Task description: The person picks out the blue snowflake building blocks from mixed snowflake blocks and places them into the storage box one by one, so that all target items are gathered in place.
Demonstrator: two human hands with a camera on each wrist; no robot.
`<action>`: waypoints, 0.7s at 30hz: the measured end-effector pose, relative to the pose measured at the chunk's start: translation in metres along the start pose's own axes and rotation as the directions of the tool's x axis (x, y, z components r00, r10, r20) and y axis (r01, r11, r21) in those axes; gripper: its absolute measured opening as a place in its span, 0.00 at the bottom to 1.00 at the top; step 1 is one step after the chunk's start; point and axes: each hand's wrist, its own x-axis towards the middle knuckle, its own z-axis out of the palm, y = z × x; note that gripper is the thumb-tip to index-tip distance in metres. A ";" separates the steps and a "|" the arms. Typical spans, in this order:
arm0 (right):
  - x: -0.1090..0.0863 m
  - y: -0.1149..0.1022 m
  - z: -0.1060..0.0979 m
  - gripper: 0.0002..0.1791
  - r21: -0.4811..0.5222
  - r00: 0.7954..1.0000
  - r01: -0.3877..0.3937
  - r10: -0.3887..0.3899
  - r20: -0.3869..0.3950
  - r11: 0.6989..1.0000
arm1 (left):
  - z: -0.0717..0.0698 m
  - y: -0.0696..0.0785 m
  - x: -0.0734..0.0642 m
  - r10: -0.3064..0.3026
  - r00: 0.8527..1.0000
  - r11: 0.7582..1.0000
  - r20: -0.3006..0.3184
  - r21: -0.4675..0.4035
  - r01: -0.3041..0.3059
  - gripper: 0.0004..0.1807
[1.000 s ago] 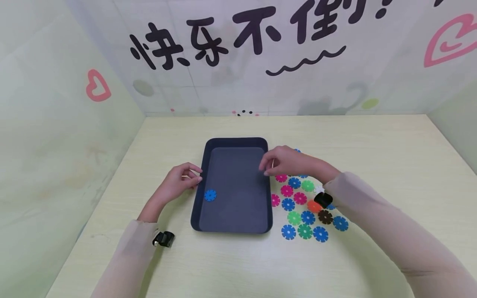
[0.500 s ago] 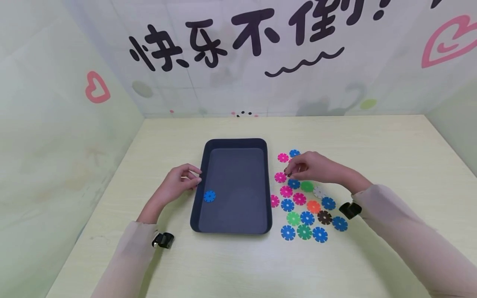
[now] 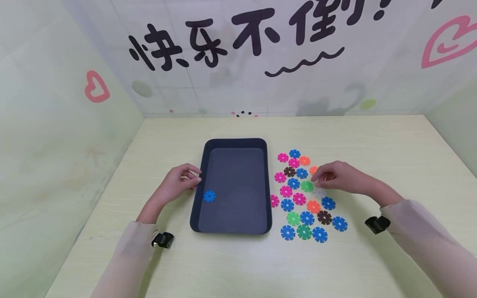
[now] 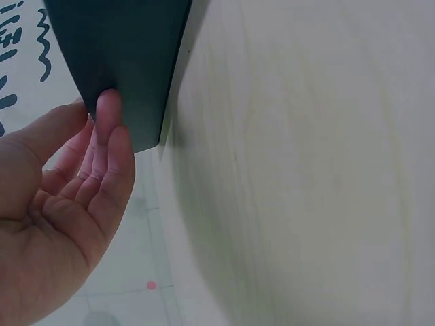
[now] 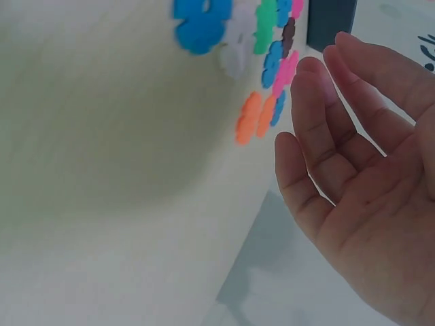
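Observation:
A dark rectangular tray (image 3: 238, 194) lies on the table with one blue notched plastic disc (image 3: 209, 195) near its left side. My left hand (image 3: 175, 184) touches the tray's left wall; in the left wrist view its fingertips rest against the outer side of the tray (image 4: 132, 61). To the tray's right, my right hand (image 3: 340, 178) hovers over the spread discs, fingers loosely bent. A green disc (image 3: 307, 186), a white disc (image 3: 319, 192) and a partly covered orange disc (image 3: 314, 170) are nearest its fingertips. The right wrist view shows nothing between the fingers of this hand (image 5: 367, 156).
Several pink, blue, orange, green and brown discs lie flat right of the tray. One pink disc (image 3: 274, 201) sits against the tray's right edge. A patterned wall (image 3: 208, 91) stands behind the pale wooden table (image 3: 231, 265).
My right hand has moved right and nearer me, from the tray's right rim, past the brown disc, to the right edge of the discs. The left hand and tray have stayed put.

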 end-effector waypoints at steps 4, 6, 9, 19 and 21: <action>-0.011 0.009 0.001 0.09 0.000 1.000 -0.024 0.024 -0.003 1.000 | 0.000 0.000 0.000 -0.001 1.000 1.000 0.000 0.003 0.001 0.15; -0.016 0.013 0.003 0.09 -0.002 0.999 -0.033 0.033 -0.003 0.999 | 0.000 0.000 0.000 0.000 1.000 1.000 -0.001 0.005 0.000 0.15; -0.023 0.019 0.006 0.09 -0.004 0.999 -0.031 0.031 -0.015 1.000 | 0.000 0.001 -0.001 -0.002 1.000 1.000 -0.001 0.008 0.002 0.15; -0.043 0.033 0.021 0.10 0.017 0.993 -0.046 0.048 -0.110 0.999 | 0.001 0.001 0.000 -0.004 1.000 1.000 0.000 0.018 0.004 0.15; -0.044 0.035 0.024 0.11 0.021 0.990 -0.044 0.047 -0.131 0.999 | 0.001 0.000 0.000 -0.005 1.000 1.000 -0.002 0.024 0.005 0.15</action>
